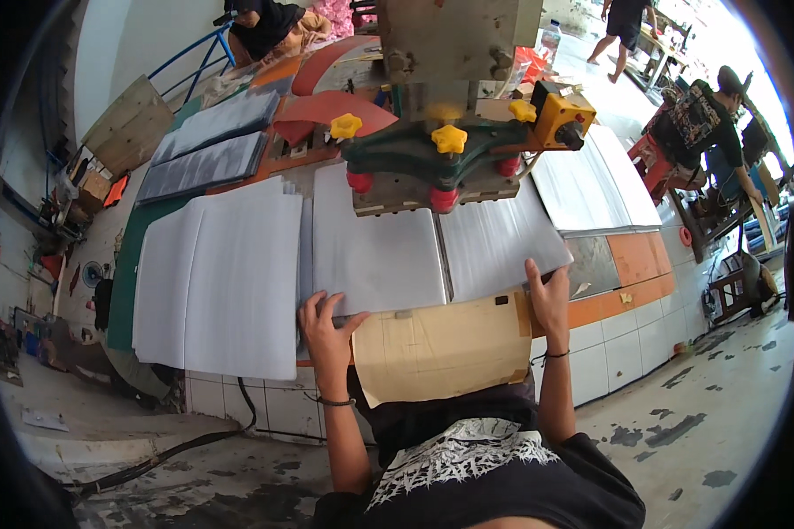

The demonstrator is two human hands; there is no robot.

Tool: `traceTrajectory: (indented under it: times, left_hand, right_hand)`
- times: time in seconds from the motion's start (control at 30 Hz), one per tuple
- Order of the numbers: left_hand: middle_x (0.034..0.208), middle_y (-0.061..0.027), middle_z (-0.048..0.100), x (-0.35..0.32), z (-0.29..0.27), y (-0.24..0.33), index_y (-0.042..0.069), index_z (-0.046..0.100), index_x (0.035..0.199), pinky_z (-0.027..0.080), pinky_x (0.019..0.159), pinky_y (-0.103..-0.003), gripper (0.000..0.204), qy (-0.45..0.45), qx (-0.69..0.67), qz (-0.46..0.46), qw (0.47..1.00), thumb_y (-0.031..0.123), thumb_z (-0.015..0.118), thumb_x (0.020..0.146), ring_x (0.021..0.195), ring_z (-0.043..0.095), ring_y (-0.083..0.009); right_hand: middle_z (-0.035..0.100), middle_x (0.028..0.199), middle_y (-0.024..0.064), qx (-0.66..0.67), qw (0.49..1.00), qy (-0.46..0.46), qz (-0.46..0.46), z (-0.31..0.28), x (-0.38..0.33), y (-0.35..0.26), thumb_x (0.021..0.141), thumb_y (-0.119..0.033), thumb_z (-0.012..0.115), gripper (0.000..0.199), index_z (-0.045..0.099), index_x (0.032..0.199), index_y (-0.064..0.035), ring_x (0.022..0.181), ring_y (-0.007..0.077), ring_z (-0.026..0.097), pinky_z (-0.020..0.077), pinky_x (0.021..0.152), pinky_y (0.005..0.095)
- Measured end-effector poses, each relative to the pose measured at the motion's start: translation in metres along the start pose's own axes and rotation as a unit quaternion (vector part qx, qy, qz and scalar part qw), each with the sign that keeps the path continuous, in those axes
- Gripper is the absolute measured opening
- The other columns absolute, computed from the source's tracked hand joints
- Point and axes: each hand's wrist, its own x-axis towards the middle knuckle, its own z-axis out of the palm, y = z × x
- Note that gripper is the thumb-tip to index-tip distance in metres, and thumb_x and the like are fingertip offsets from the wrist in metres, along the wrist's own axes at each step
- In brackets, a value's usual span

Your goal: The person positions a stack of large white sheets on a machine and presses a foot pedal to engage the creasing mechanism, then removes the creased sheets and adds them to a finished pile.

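A grey-white open folded sheet (379, 242) lies under the press head, a dark crease down its middle. My left hand (328, 333) rests at its near left corner, fingers spread and thumb apart, touching the edge. At the near right part of the sheet, my right hand (549, 300) has its fingers stretched and apart against the edge. Neither hand is closed round anything. Between my hands, a cream cardboard sheet (441, 348) hangs over the table's front edge. The press (441, 145) with green arms, yellow star knobs and red feet stands over the sheet's far part.
A stack of grey-white sheets (225, 273) lies left, another stack (591, 189) right. Darker sheets (207, 145) lie far left. A yellow control box (563, 122) juts from the press. Red curved pieces (340, 110) lie behind. Several people are farther off; one person (715, 123) sits right.
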Motion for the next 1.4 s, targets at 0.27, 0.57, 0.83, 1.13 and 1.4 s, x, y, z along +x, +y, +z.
traceTrajectory:
  times: [0.27,0.57,0.83,1.13,1.4]
  left_hand:
    - [0.115,-0.0118,0.060,-0.002,0.000,-0.002,0.007,0.071,0.110,0.045,0.097,-0.048,0.056,-0.015,0.005,0.019,1.000,0.038,0.089,0.067,0.111,0.054,-0.0339]
    - [0.116,-0.0117,0.060,-0.004,0.004,-0.003,0.009,0.064,0.122,0.040,0.100,-0.050,0.074,-0.003,0.023,0.049,0.999,0.057,0.083,0.069,0.111,0.054,-0.0346]
    - [0.116,-0.0125,0.059,-0.001,0.005,-0.004,0.008,0.066,0.118,0.040,0.101,-0.050,0.072,-0.027,0.019,0.032,0.999,0.059,0.081,0.070,0.113,0.052,-0.0348]
    - [0.114,-0.0108,0.059,0.003,0.008,0.002,0.007,0.070,0.109,0.041,0.100,-0.048,0.040,-0.017,0.005,0.003,1.000,0.026,0.084,0.077,0.110,0.052,-0.0335]
    - [0.112,-0.0101,0.059,0.004,0.002,0.002,0.007,0.071,0.105,0.043,0.097,-0.049,0.036,-0.016,0.014,-0.015,1.000,0.024,0.084,0.076,0.109,0.053,-0.0332]
  right_hand:
    - [0.063,0.075,0.0247,-0.041,0.998,-0.044,0.000,0.014,0.016,0.023,0.102,-0.026,0.057,0.037,0.063,0.101,0.0102,0.064,0.0287,0.059,0.0494,0.066,0.0409]
    - [0.065,0.105,0.0049,0.142,0.984,0.074,0.084,0.005,0.047,0.033,0.107,-0.023,0.049,0.038,0.056,0.131,0.0061,0.093,0.0120,0.054,0.0455,0.083,0.0304]
    - [0.060,0.090,0.0007,0.149,0.963,0.216,0.067,-0.059,0.146,0.100,0.107,-0.027,0.048,0.040,0.060,0.126,0.0061,0.078,0.0101,0.050,0.0429,0.072,0.0283]
    - [0.066,0.100,0.0085,0.061,0.934,0.349,0.031,-0.198,0.256,0.232,0.101,-0.037,0.057,0.049,0.060,0.122,0.0074,0.088,0.0156,0.060,0.0467,0.078,0.0302]
    - [0.063,0.126,0.0287,-0.115,0.959,0.240,0.099,-0.189,0.213,0.227,0.095,-0.040,0.063,0.066,0.052,0.133,0.0125,0.120,0.0369,0.061,0.0453,0.102,0.0400]
